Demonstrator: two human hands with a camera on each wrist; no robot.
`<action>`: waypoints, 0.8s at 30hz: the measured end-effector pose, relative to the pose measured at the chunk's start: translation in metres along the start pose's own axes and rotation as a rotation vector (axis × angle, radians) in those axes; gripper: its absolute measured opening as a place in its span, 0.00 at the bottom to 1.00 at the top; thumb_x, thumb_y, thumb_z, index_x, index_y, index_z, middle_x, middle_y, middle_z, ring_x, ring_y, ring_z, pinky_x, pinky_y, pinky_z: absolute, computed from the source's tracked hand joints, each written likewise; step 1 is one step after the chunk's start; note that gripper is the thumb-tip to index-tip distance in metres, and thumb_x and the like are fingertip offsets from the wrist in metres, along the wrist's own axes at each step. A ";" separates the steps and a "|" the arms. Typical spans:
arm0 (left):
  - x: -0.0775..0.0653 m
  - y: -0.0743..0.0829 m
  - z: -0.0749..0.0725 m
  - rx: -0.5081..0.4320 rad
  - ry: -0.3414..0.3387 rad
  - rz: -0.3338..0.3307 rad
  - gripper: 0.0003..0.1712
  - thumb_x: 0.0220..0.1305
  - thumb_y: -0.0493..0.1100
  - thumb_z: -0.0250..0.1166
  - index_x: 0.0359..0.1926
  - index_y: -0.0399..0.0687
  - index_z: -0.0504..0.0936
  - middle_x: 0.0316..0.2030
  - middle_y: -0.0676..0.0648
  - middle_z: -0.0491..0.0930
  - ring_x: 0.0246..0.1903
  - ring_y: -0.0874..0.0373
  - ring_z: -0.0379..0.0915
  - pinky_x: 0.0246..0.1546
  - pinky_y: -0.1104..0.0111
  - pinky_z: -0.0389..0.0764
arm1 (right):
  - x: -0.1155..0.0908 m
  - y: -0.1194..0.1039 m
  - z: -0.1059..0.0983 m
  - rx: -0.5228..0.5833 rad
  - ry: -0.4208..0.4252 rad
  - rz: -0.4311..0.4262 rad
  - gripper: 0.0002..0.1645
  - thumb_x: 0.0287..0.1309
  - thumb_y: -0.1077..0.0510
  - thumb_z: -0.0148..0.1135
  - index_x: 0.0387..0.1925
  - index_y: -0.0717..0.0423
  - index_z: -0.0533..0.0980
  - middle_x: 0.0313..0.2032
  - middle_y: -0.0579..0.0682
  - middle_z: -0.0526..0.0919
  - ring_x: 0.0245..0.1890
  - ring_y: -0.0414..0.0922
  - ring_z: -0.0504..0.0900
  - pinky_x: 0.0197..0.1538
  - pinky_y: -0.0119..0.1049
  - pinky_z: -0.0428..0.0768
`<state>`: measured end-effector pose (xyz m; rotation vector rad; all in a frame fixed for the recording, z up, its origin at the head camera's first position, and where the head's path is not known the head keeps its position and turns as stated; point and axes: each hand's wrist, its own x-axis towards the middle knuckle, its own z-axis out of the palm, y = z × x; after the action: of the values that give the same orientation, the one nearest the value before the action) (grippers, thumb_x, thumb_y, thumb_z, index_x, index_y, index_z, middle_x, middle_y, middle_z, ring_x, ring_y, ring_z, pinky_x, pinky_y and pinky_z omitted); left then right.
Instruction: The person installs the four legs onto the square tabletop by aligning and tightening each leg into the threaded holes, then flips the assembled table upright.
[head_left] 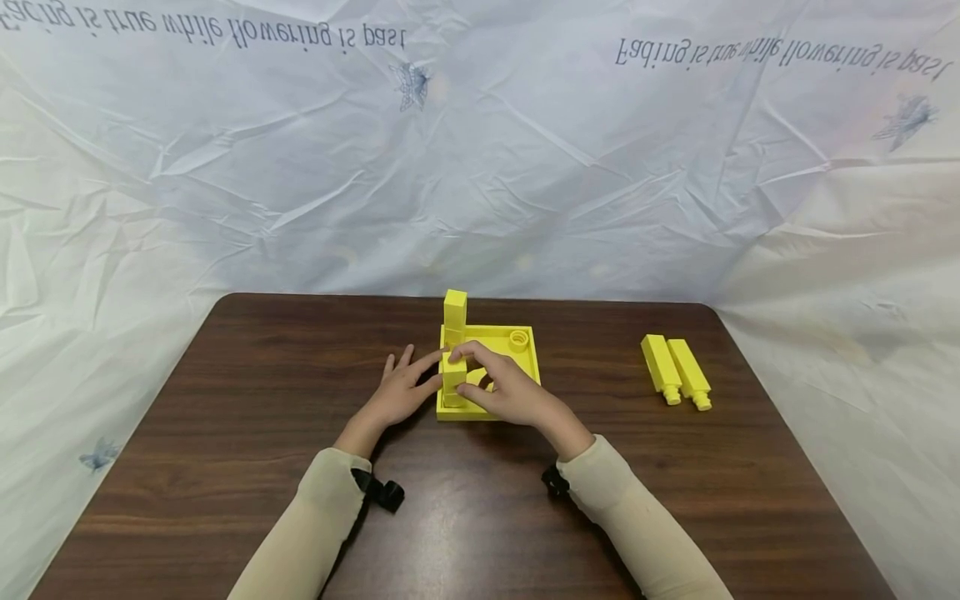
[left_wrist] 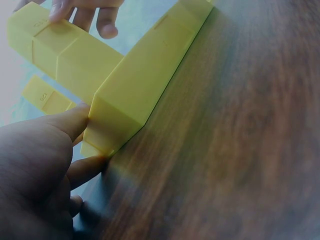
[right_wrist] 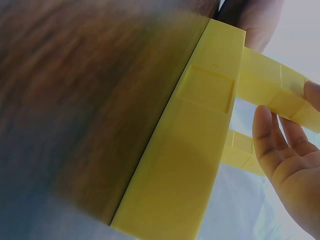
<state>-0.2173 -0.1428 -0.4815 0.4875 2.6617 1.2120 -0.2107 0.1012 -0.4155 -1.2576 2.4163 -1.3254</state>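
A square yellow tray (head_left: 491, 414) lies on the table with two yellow posts upright at its left corners. The right hand (head_left: 517, 396) holds the near post (head_left: 454, 375) at its upper part, with thumb and forefinger around it. The left hand (head_left: 397, 390) rests beside the tray's left wall; its fingertips touch the wall near the near corner in the left wrist view, its fingers fairly straight. The far post (head_left: 455, 310) stands untouched. A round threaded socket (head_left: 518, 339) shows at the tray's far right corner. The base of the near post is partly hidden.
Two more yellow posts with threaded ends, a left one (head_left: 661, 367) and a right one (head_left: 689, 371), lie side by side toward the right of the dark wood table (head_left: 225, 467). White printed sheeting (head_left: 480, 167) hangs around the table's back and sides.
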 end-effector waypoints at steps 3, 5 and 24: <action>0.000 0.001 -0.001 -0.003 -0.001 -0.006 0.35 0.83 0.58 0.53 0.83 0.54 0.61 0.78 0.37 0.62 0.83 0.37 0.27 0.76 0.37 0.22 | 0.000 0.000 0.000 -0.009 -0.001 0.004 0.22 0.73 0.64 0.66 0.63 0.55 0.70 0.61 0.54 0.78 0.52 0.51 0.82 0.42 0.44 0.86; 0.000 0.001 -0.001 -0.004 -0.001 -0.006 0.35 0.83 0.58 0.53 0.83 0.54 0.61 0.78 0.37 0.62 0.83 0.37 0.27 0.76 0.37 0.22 | 0.000 0.000 0.000 -0.012 0.000 0.005 0.23 0.72 0.64 0.66 0.63 0.54 0.70 0.60 0.53 0.78 0.50 0.51 0.82 0.40 0.42 0.85; 0.000 0.000 0.000 -0.005 0.007 0.012 0.35 0.83 0.59 0.54 0.83 0.57 0.61 0.78 0.37 0.64 0.83 0.36 0.29 0.76 0.38 0.22 | -0.004 -0.003 -0.003 -0.039 -0.010 0.012 0.26 0.73 0.66 0.64 0.66 0.52 0.66 0.60 0.58 0.80 0.54 0.53 0.84 0.47 0.46 0.86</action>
<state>-0.2172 -0.1427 -0.4810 0.5001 2.6644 1.2255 -0.2078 0.1051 -0.4130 -1.2541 2.4503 -1.2715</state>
